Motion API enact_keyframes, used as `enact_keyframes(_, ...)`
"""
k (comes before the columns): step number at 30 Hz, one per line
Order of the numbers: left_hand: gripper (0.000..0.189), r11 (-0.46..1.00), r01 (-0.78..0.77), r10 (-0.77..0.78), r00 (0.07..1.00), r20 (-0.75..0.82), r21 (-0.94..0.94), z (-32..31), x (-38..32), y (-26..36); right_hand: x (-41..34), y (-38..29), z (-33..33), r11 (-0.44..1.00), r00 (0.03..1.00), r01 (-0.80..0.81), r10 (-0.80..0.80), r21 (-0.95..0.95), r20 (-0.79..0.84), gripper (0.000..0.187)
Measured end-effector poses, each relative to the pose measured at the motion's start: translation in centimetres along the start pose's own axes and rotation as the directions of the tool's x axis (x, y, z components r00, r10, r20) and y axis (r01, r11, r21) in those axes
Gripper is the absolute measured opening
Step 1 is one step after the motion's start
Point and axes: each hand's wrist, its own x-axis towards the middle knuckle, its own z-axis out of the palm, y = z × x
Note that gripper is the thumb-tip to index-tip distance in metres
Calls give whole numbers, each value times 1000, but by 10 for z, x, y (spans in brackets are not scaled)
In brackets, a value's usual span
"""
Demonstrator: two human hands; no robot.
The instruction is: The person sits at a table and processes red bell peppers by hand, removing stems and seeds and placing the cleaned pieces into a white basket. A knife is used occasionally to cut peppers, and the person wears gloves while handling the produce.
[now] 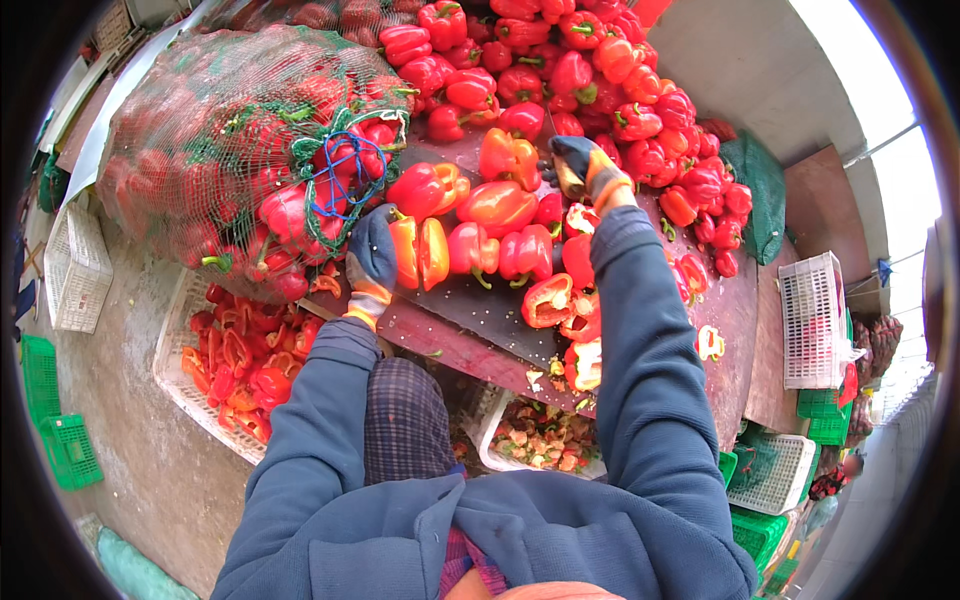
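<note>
My left hand (373,251), in a dark-coated work glove, is against the left side of an orange bell pepper half (406,253). Its fingertips are near the stem; how firmly they grip is hidden. A second orange half (433,253) stands right beside it. My right hand (583,166), gloved too, is closed around a tan piece (568,181) that looks like a tool's wooden handle; any blade is hard to make out. Between my hands lie whole peppers, among them an orange-red one (498,208). Below my right hand are cut red peppers (547,300) with their seeds showing.
A large mesh sack (217,150) of red peppers lies at the left. More peppers (525,82) are heaped at the back. A white crate (176,360) of cut red pieces stands lower left; a white bin (487,442) of scraps sits under the table edge (480,345).
</note>
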Motion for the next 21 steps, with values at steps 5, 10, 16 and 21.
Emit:
enact_keyframes(5,32,1000,4,-5,1000,-16,-30,3,-2,-5,-84,-6,-2,879,917,399,-377,-262,133,30)
enact_keyframes(10,32,1000,-6,6,999,-32,-27,3,-1,-5,-121,-35,41,651,715,678,-692,-341,101,38)
enact_keyframes(16,33,999,2,-3,998,-56,-32,1,-2,-1,-103,-30,75,535,574,800,-815,-271,86,43)
enact_keyframes(21,33,999,21,-22,999,-36,-37,0,-2,-1,-89,-81,72,-209,85,829,-870,-519,486,36)
